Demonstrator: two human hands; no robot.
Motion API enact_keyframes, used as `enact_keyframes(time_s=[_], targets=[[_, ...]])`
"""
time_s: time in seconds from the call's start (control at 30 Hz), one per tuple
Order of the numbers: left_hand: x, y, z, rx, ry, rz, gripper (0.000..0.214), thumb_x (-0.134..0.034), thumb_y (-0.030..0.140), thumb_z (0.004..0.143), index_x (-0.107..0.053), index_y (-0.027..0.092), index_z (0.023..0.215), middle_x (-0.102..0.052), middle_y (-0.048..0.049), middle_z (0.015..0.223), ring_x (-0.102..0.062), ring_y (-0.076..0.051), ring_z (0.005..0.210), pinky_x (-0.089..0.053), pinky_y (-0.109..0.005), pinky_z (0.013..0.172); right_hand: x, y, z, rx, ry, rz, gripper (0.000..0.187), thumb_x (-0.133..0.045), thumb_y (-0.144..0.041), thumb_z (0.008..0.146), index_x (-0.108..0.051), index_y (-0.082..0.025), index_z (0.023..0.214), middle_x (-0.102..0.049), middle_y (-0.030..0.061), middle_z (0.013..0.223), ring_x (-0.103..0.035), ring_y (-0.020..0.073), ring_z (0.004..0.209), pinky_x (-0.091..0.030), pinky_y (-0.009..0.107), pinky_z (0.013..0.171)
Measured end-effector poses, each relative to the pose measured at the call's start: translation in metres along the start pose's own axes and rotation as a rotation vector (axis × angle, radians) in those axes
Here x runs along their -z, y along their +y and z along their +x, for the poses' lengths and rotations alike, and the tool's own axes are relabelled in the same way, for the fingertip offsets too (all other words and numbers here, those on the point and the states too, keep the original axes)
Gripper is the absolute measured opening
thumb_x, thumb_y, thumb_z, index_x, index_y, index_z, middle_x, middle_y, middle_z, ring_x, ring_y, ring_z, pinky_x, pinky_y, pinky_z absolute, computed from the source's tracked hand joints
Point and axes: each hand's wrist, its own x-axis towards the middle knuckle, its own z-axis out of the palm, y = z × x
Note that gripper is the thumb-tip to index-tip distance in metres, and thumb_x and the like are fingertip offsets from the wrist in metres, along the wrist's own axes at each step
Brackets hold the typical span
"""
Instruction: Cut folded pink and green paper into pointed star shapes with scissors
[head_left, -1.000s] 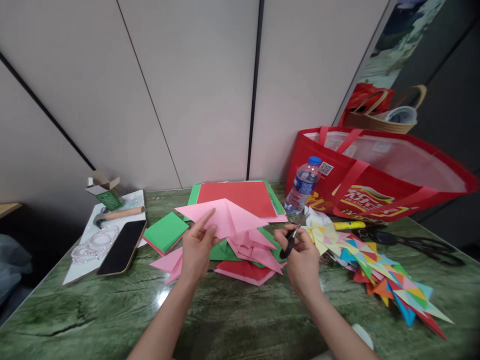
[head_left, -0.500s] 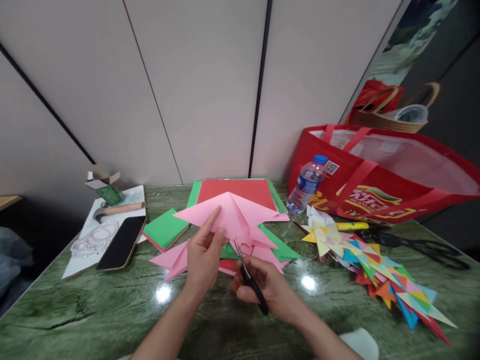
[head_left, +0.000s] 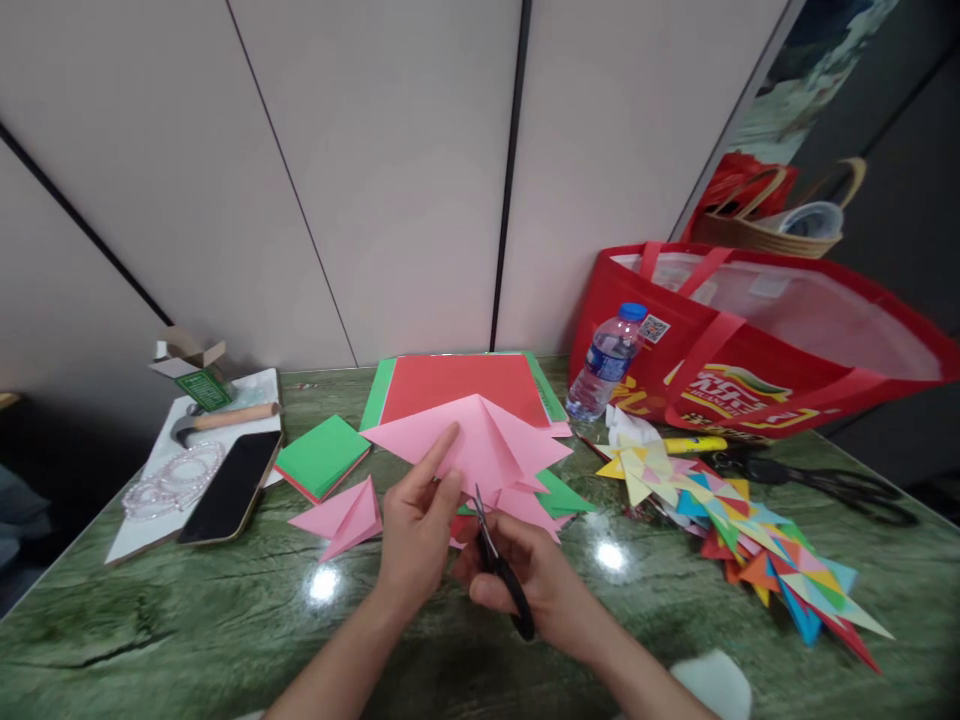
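My left hand (head_left: 420, 510) pinches a folded pink paper (head_left: 480, 440) between thumb and fingers, its index finger lying along the face. The paper is creased into a wide pointed shape and held above the table. My right hand (head_left: 517, 565) is closed round the black handles of a small pair of scissors (head_left: 495, 560), whose blades point up at the lower edge of the pink paper. Whether the blades touch the paper I cannot tell. Another folded pink piece (head_left: 349, 517) lies to the left of my left hand. More pink, green and red paper shows partly beneath.
Behind lie large red sheets (head_left: 465, 385) on green ones. At left are small green squares (head_left: 322, 455), a phone (head_left: 232, 490), a hammer (head_left: 232, 417) and a small box (head_left: 202, 380). At right stand a water bottle (head_left: 604, 365), a red bag (head_left: 690, 370) and colourful folded paper (head_left: 757, 530).
The pink paper has shifted slightly right and down relative to my left hand, uncovering more of the pink piece at left. The scissors stay at its lower edge. The whole view has shifted slightly.
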Motion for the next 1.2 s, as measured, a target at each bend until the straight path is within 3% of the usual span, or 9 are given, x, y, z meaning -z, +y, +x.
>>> enact_keyframes(time_s=[0.27, 0.67, 1.2], targets=[[0.003, -0.002, -0.001, -0.015, -0.069, 0.136, 0.05, -0.056, 0.033, 0.082, -0.047, 0.02, 0.13, -0.045, 0.0036, 0.063, -0.031, -0.008, 0.055, -0.034, -0.017, 0.049, 0.002, 0.003, 0.0, 0.04, 0.008, -0.023, 0.039, -0.075, -0.041, 0.066, -0.056, -0.016, 0.089, -0.055, 0.0002, 0.075, -0.05, 0.0137, 0.068, -0.038, 0.025, 0.061], [0.0, 0.005, -0.004, -0.055, -0.049, 0.239, 0.048, -0.055, 0.032, 0.082, -0.049, 0.018, 0.129, -0.032, 0.0074, 0.054, -0.027, -0.008, 0.05, -0.027, -0.017, 0.044, 0.001, 0.002, -0.001, 0.017, 0.0, 0.0, 0.041, -0.074, -0.041, 0.066, -0.056, -0.015, 0.091, -0.054, -0.0008, 0.073, -0.049, 0.0125, 0.065, -0.037, 0.024, 0.061], [-0.002, 0.007, -0.005, -0.028, -0.04, 0.245, 0.054, -0.055, 0.034, 0.082, -0.046, 0.015, 0.131, -0.032, 0.007, 0.055, -0.027, -0.009, 0.051, -0.028, -0.018, 0.045, 0.003, 0.003, -0.001, 0.009, 0.013, -0.021, 0.037, -0.075, -0.037, 0.067, -0.057, -0.015, 0.09, -0.054, 0.0001, 0.076, -0.05, 0.0129, 0.068, -0.038, 0.025, 0.063]])
